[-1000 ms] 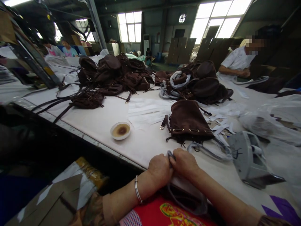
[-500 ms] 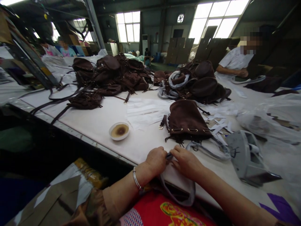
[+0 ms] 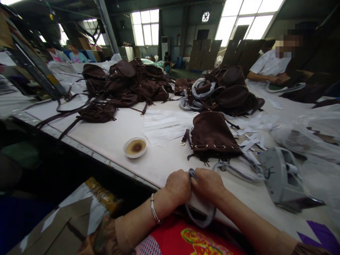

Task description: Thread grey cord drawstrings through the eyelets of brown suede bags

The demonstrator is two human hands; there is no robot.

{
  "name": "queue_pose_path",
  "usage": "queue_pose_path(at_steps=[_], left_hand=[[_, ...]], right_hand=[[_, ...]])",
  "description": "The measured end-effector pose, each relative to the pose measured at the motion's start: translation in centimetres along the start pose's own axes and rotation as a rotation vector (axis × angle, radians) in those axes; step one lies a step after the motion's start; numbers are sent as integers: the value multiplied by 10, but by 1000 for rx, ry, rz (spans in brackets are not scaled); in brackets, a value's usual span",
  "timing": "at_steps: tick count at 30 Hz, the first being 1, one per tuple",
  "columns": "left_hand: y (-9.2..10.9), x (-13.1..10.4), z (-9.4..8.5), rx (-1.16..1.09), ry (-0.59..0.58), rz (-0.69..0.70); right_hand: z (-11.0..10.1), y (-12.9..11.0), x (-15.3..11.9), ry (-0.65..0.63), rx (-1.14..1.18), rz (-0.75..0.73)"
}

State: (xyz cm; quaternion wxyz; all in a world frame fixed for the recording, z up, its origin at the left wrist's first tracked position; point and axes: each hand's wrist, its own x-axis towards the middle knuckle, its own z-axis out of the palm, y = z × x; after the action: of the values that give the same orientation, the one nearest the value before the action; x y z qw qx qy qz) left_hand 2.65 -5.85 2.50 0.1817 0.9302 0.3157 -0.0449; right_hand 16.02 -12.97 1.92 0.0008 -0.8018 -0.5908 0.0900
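Note:
My left hand (image 3: 178, 186) and my right hand (image 3: 208, 183) are side by side at the table's near edge, both closed on a plastic-wrapped strap (image 3: 203, 224). Its wrapped end pokes up between them, and the rest hangs in a loop below, over the red apron. Just beyond my hands lies a dark brown bag (image 3: 214, 132) with metal eyelets and a buckle. Another wrapped handle (image 3: 239, 170) runs from this bag along its near side.
A bowl of brownish stuff (image 3: 134, 147) sits left of the bag. A grey tape dispenser (image 3: 285, 180) stands at right. Piles of brown bags (image 3: 124, 83) lie farther back. A person (image 3: 271, 67) works at the far right. Paper strips (image 3: 251, 141) are scattered nearby.
My hands have come closer together and turned, with the strap's end now upright between them. The hanging loop looks narrower. The person at the right has brought their hands together.

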Motion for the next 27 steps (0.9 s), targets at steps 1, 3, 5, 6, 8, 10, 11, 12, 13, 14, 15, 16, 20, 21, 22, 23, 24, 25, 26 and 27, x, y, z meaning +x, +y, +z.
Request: queue_pose_path(at_steps=[1, 3, 5, 6, 8, 10, 11, 12, 13, 14, 15, 16, 20, 21, 22, 23, 24, 25, 26, 27], left_hand=[[1, -1, 0, -8, -4, 14], [3, -1, 1, -13, -1, 27], [2, 0, 1, -5, 15, 31], [1, 2, 2, 2, 21, 33], [-2, 4, 3, 20, 21, 47], [-5, 6, 4, 34, 25, 76], [-6, 7, 5, 38, 28, 89], [-8, 8, 5, 39, 32, 98], [-9, 9, 6, 38, 34, 102], [-10, 10, 6, 37, 33, 104], [-11, 11, 7, 37, 30, 106], [-12, 12, 7, 37, 35, 105], [-15, 12, 8, 38, 116, 22], [-16, 10, 8, 35, 130, -11], [-16, 8, 8, 30, 133, -38], [-16, 6, 7, 21, 126, -54], [-15, 3, 7, 10, 110, -56], [-14, 1, 7, -1, 91, -46], [-12, -1, 7, -10, 73, -29], [-11, -3, 7, -15, 60, -8]], right_hand=[[-1, -1, 1, -36, 28, -13], [-2, 1, 2, -101, 91, -78], [-1, 5, 2, -141, 152, -163], [0, 7, 1, -153, 174, -202], [2, 12, -1, -151, 182, -253], [0, 15, -3, -81, 143, -237], [-2, 17, -4, -33, 122, -222], [-4, 18, -4, 7, 106, -218], [-7, 19, -4, 29, 95, -231], [-10, 20, -4, 26, 86, -258], [-12, 20, -4, 2, 73, -291], [-14, 19, -3, -32, 52, -317], [-14, 12, -1, -69, -52, -226], [-13, 9, 0, -56, -62, -176], [-12, 6, 0, -45, -64, -125], [-11, 3, 0, -38, -60, -79], [-10, 0, 0, -37, -53, -39], [-9, -3, 0, -45, -44, -9], [-9, -6, -1, -63, -30, 11], [-8, -9, -1, -89, -9, 15]])
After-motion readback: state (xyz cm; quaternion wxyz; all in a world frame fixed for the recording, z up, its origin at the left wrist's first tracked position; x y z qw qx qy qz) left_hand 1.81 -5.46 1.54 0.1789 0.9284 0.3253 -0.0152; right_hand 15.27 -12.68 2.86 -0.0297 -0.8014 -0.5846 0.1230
